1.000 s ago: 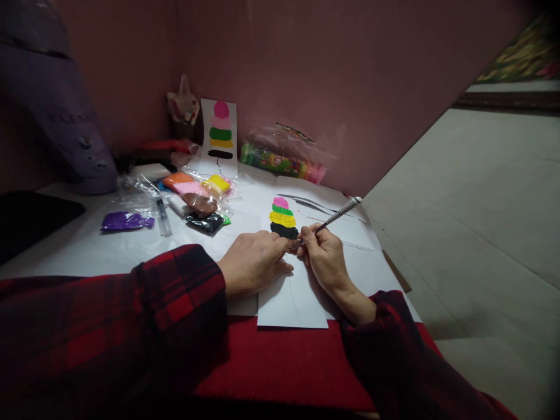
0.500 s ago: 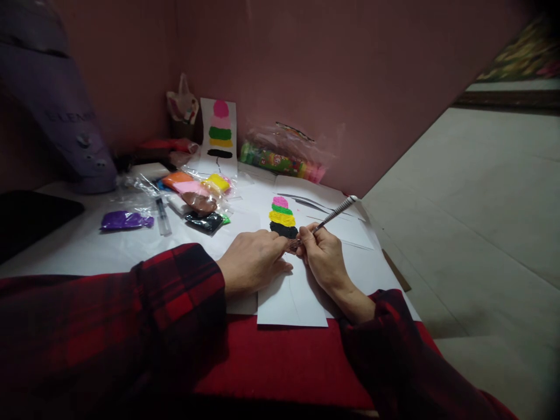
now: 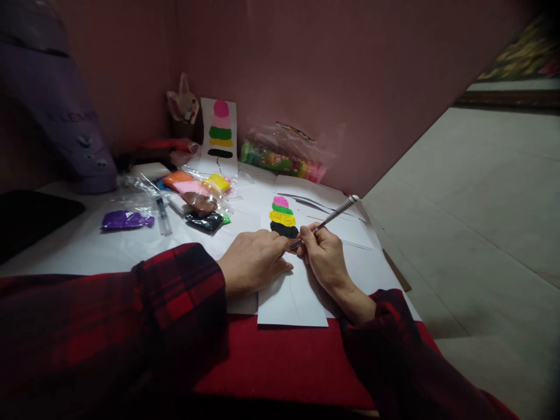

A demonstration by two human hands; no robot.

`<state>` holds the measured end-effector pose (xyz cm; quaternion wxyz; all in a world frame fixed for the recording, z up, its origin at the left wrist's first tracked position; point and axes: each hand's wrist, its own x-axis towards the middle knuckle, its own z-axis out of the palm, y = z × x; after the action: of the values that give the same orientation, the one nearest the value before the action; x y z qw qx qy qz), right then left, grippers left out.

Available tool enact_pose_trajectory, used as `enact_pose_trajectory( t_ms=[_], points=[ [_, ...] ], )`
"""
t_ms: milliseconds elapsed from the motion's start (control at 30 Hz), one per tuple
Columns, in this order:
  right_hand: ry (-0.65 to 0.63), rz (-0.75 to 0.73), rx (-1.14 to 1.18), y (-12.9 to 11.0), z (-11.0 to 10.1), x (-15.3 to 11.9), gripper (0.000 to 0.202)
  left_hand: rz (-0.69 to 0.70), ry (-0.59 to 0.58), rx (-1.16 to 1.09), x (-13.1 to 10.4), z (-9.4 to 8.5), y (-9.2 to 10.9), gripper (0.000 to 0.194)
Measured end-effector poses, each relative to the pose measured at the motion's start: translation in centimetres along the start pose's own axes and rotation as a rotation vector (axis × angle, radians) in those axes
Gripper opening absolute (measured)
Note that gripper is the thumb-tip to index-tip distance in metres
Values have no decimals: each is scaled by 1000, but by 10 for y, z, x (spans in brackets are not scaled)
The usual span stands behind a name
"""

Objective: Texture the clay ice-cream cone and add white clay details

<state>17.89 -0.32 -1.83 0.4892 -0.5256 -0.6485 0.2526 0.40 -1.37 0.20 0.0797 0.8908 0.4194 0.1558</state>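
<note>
My right hand [image 3: 324, 252] grips a slim modelling tool [image 3: 336, 213] with a striped handle and a pale rounded end. Its lower tip touches a patch of brown clay [image 3: 293, 245] on a white paper strip [image 3: 291, 297]. Flat on the strip's left side rests my left hand [image 3: 256, 256], thumb apart from its bent fingers, the fingertips beside the brown clay and partly covering it. Above the brown, textured bands of clay are stacked: black [image 3: 283, 228], yellow [image 3: 282, 219], green [image 3: 282, 209] and pink [image 3: 280, 201].
Bagged clay lies to the left: purple [image 3: 126, 220], brown [image 3: 199, 203], black [image 3: 205, 221] and yellow [image 3: 217, 183], near a small clear tube [image 3: 164, 216]. A similar coloured picture [image 3: 221, 134] leans on the wall beside a plastic packet [image 3: 280, 158]. A purple bottle [image 3: 83, 128] stands far left.
Almost nothing differs. The tool tip has shifted very slightly on the brown clay, and both hands stay in place.
</note>
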Motion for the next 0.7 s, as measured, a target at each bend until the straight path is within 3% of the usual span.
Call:
enact_pose_trajectory(
  t_ms=[700],
  points=[
    [-23,-52,-35,2,0,0,29,7,23,34,0,1,0,21]
  ],
)
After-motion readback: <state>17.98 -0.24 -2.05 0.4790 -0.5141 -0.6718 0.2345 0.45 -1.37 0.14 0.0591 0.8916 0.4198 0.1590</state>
